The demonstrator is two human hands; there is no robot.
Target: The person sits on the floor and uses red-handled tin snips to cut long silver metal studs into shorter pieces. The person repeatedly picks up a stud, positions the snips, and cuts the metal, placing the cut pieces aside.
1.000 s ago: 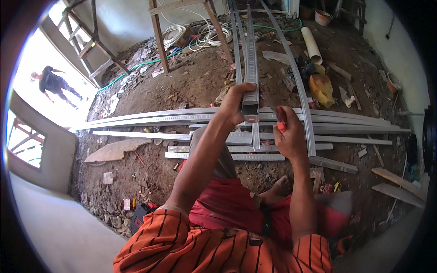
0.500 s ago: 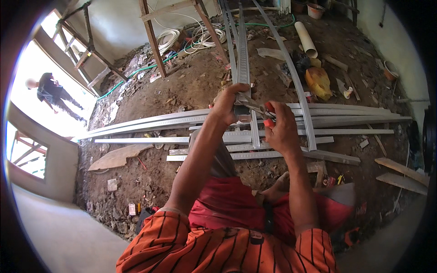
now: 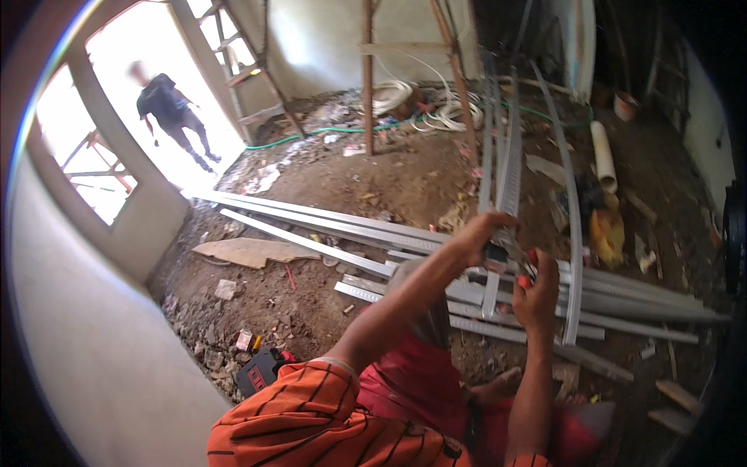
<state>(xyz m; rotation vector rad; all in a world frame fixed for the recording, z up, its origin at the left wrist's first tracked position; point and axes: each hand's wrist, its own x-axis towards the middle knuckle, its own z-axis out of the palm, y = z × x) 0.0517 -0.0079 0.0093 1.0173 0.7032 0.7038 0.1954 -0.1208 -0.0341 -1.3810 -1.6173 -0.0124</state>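
Note:
My left hand is closed round a galvanized steel channel, which runs away from me toward the far wall. In my right hand is a pair of red-handled snips, their metal jaws at the channel beside my left fingers. Whether the jaws are closed on the metal is too blurred to tell. Beneath my hands, several more steel profiles lie crosswise on the dirt floor. Another long profile passes just right of my right hand.
A person is at the bright doorway on the left. A wooden trestle and white cable coils stand farther off. A pale pipe and a yellow bag lie right; a dark tool case is near left.
My view has swung left and up, so the scene sits farther right and lower. Both hands keep their hold at the channel. The person at the doorway has shifted stance.

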